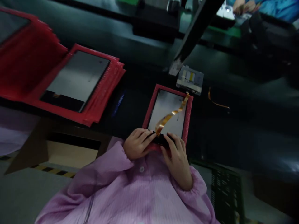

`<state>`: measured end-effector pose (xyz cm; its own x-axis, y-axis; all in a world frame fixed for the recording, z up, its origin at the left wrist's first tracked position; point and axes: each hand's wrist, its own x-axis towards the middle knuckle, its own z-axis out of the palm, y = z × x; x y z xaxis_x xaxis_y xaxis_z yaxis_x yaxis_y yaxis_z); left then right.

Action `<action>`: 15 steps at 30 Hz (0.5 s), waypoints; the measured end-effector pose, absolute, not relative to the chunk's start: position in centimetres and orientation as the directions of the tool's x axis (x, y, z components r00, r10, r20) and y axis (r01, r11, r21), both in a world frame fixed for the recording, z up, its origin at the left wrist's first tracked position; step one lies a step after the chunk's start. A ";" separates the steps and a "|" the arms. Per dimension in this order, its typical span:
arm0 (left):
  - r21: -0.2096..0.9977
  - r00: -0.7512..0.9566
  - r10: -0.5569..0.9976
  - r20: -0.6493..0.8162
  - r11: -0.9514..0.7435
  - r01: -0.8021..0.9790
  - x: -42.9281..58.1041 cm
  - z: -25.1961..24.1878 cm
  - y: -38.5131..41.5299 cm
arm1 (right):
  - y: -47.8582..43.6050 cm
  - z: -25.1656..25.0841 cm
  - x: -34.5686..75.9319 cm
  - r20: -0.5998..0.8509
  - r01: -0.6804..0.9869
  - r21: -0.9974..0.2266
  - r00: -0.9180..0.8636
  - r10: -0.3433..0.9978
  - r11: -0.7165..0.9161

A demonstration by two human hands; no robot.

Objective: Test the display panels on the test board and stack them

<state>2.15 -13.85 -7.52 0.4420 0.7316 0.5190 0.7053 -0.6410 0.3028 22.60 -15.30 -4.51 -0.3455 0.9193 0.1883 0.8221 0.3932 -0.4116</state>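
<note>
A flat display panel (167, 107) with a silvery back lies on a red foam pad (152, 101) right in front of me. My left hand (138, 143) rests on the left of its dark near edge, fingers bent and close to the end of an orange flat ribbon cable (173, 113). On the other side of that edge is my right hand (176, 155), fingers over the panel and thumb at the near side. Both hands appear to grip the panel's edge; the exact fingertip contact is blurred. The cable runs diagonally to a small grey test fixture (190, 79).
Left, another display panel (77, 79) lies on stacked red foam sleeves (106, 90). A blue pen (118, 104) lies between the stacks. A thin orange cable (216, 102) is at right. A dark post (196, 31) slants above the fixture. Another person's hand (244, 7) shows at the far right.
</note>
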 end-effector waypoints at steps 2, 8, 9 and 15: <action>0.459 0.392 0.786 0.478 -0.604 0.651 1.9 -6.8 -13.9 | -15.2 -5.1 22.6 0.214 0.818 -0.423 -0.328 0.920 0.389; 0.765 0.219 0.948 0.231 -0.315 0.562 1.8 -5.0 -13.9 | -14.3 -6.6 22.5 0.247 0.795 -0.430 -0.352 0.903 0.428; 0.788 0.220 0.953 0.207 -0.296 0.540 1.9 -4.8 -13.8 | -14.2 -6.8 22.5 0.250 0.797 -0.429 -0.349 0.903 0.426; 0.923 0.113 0.993 0.037 -0.077 0.378 2.6 -2.8 -12.9 | -14.1 -7.3 22.7 0.287 0.800 -0.399 -0.355 0.889 0.448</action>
<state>2.61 -12.91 -2.81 0.1131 0.9929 0.0370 0.3780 -0.0775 0.9226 22.65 -14.08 -7.30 -0.3554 0.8895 0.2872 0.7996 0.4485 -0.3994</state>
